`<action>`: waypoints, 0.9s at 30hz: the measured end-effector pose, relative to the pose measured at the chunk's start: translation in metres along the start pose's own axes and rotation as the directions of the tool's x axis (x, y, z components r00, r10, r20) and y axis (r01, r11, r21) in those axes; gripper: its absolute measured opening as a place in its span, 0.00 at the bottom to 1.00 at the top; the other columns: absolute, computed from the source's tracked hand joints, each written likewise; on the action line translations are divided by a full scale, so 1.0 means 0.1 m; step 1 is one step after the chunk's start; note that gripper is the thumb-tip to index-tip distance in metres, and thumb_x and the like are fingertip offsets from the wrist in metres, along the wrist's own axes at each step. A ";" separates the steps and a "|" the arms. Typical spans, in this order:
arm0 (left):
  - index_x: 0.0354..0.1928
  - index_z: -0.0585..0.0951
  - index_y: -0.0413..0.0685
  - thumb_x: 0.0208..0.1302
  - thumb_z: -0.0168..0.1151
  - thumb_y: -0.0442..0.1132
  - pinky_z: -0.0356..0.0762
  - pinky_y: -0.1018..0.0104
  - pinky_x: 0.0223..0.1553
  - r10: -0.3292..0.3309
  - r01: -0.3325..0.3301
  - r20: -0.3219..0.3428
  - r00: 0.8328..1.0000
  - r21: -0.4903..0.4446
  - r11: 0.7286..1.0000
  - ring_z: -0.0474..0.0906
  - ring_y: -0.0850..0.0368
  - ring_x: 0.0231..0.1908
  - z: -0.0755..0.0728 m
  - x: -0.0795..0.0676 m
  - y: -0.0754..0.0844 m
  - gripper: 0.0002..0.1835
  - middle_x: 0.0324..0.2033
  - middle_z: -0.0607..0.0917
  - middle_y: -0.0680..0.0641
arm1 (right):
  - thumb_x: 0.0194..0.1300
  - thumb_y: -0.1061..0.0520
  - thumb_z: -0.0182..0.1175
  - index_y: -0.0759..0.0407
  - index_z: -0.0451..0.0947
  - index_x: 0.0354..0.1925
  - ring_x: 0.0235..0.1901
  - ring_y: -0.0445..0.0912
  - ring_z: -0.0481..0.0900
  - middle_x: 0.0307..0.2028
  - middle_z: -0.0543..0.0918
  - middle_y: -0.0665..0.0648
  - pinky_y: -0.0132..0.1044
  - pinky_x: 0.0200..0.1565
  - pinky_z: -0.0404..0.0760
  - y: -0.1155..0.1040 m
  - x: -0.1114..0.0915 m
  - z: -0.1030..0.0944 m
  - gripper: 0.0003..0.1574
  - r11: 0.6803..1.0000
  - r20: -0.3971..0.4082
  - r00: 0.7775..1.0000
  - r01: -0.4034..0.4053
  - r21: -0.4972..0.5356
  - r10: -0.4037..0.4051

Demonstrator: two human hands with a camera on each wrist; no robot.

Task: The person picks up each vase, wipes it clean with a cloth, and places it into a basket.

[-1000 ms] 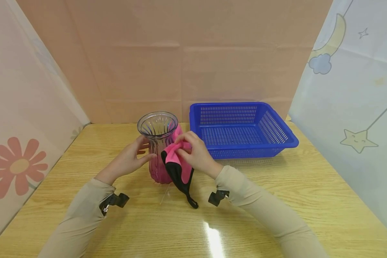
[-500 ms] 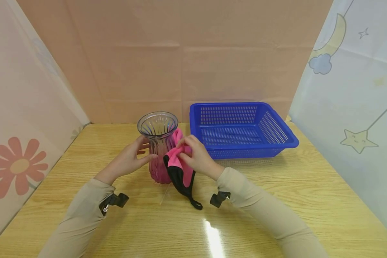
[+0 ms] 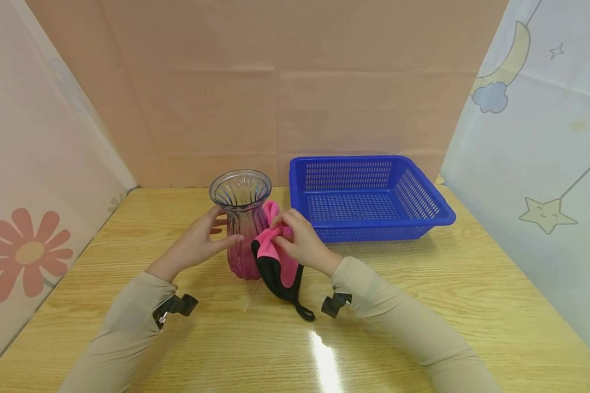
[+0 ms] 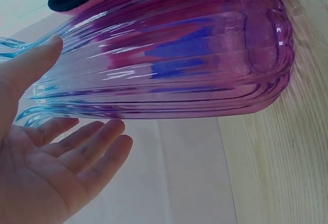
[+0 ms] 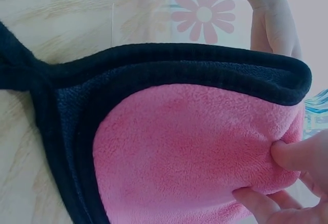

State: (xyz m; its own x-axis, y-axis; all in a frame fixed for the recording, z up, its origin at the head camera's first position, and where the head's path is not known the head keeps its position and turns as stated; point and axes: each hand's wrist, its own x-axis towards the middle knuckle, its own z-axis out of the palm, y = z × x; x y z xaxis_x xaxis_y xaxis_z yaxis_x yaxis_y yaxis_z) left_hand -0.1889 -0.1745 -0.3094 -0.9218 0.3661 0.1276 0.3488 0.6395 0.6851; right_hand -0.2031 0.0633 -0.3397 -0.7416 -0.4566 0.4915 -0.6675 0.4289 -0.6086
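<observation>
A ribbed glass vase, clear-blue at the flared rim and pink toward the base, stands upright on the table. My left hand loosely holds its left side, thumb over the front and fingers around the neck; in the left wrist view some fingertips show just off the glass. With thumb and fingers, my right hand pinches a plush pink cloth with black edging and a hanging loop. The bunched cloth lies against the vase's right side, its black end hanging toward the table.
Behind and right of the vase sits a blue perforated plastic basket with nothing in it. The wood-grain table meets a plain backdrop at the back and patterned sheets at the sides.
My right hand has moved slightly down and to the right along the vase with the cloth; the black loop has swung right. My left hand and the vase stay nearly in place.
</observation>
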 end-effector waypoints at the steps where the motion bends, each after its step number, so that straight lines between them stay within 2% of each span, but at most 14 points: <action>1: 0.69 0.53 0.40 0.61 0.62 0.48 0.71 0.41 0.58 0.001 -0.001 -0.002 1.000 -0.002 1.000 0.68 0.33 0.60 0.00 0.00 0.00 0.42 0.63 0.66 0.32 | 0.56 0.70 0.61 0.63 0.72 0.36 0.40 0.49 0.72 0.36 0.75 0.60 0.43 0.45 0.81 0.00 0.00 0.00 0.10 1.000 0.005 1.000 -0.005 -0.001 0.005; 13: 0.65 0.59 0.38 0.59 0.64 0.47 0.73 0.42 0.58 0.005 -0.005 -0.031 1.000 0.001 1.000 0.71 0.35 0.58 0.01 0.02 0.00 0.38 0.57 0.72 0.34 | 0.57 0.68 0.61 0.62 0.73 0.36 0.38 0.48 0.72 0.36 0.76 0.59 0.38 0.42 0.79 0.02 -0.02 -0.01 0.08 0.999 0.043 0.999 -0.028 -0.037 0.030; 27: 0.65 0.60 0.41 0.58 0.65 0.47 0.72 0.41 0.58 -0.006 0.006 -0.033 0.999 -0.007 1.000 0.72 0.35 0.57 -0.01 0.01 0.02 0.38 0.55 0.74 0.35 | 0.56 0.69 0.62 0.62 0.75 0.35 0.38 0.48 0.74 0.34 0.77 0.58 0.42 0.43 0.81 0.01 -0.01 -0.01 0.08 1.000 -0.009 1.000 0.007 -0.015 -0.007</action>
State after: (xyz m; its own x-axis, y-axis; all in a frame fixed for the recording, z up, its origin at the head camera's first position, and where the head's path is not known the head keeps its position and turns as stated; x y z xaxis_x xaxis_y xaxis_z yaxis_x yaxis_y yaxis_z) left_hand -0.1890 -0.1735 -0.3077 -0.9289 0.3399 0.1470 0.3424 0.6370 0.6907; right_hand -0.2028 0.0649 -0.3404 -0.7374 -0.4524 0.5016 -0.6736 0.4372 -0.5959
